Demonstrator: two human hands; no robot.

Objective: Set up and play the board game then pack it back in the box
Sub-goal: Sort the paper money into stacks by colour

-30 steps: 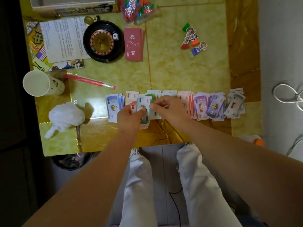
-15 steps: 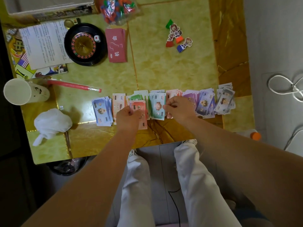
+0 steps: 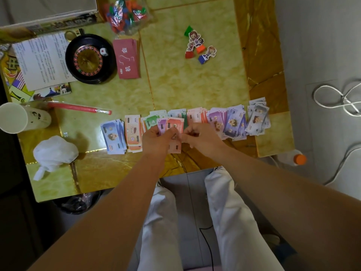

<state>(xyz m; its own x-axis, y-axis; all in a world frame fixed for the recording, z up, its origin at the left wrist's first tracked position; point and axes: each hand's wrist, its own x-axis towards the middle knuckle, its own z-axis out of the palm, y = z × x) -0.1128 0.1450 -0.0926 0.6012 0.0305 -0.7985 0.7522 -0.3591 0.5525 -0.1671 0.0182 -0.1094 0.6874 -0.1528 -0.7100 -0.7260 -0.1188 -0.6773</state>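
Left hand (image 3: 156, 140) grips wad of notes (image 3: 174, 124), right hand (image 3: 203, 139) pinches one; by table's (image 3: 195, 85) near edge, loose ones cd slip off.

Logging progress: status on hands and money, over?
Left hand grips fanned notes. Right hand pinches their edge. Note piles in a row behind; nothing blocking.

Yellow marbled table (image 3: 195, 90) carries banknote piles (image 3: 234, 122), roulette wheel (image 3: 88, 59), cup (image 3: 23, 120).
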